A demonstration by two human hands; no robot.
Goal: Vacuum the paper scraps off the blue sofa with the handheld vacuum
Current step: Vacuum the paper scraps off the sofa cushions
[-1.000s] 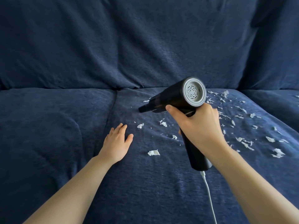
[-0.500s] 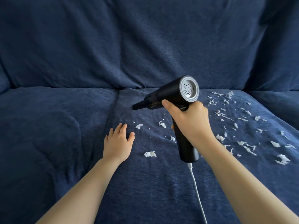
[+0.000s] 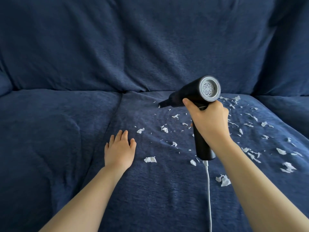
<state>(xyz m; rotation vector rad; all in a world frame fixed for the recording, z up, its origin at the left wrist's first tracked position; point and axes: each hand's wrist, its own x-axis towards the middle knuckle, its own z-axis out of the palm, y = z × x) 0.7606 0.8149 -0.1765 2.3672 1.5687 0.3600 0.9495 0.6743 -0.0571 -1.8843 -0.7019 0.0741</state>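
From the head view, the black handheld vacuum with a grey vented rear cap [image 3: 192, 96] is held in the right hand [image 3: 209, 121], fingers closed round its upright grip and the thumb laid along the barrel. Its long axis runs from the cap, up and to the right, down to the narrow nozzle at the left — the nozzle tip sits at or just above the seat cushion, close to the crease where the cushion meets the backrest of the dark blue fabric sofa [image 3: 150, 47]. Whether it touches the fabric cannot be told. A thin white cord [image 3: 208, 190] hangs from the foot of the grip toward the front edge of the seat.

The torn white paper scraps [image 3: 250, 139] lie mostly on the near side of the nozzle and to its right: a loose scatter across the middle of this cushion, thicker toward its right edge, with larger pieces near the front. So the coming sweep likely has to draw the nozzle back toward the person and rightward, since little lies ahead of the tip.

The left hand [image 3: 119, 149] lies flat and open, palm down on the seat near the cushion's left seam, holding nothing — it seems to steady the fabric, and the nearest scraps lie just to its right.
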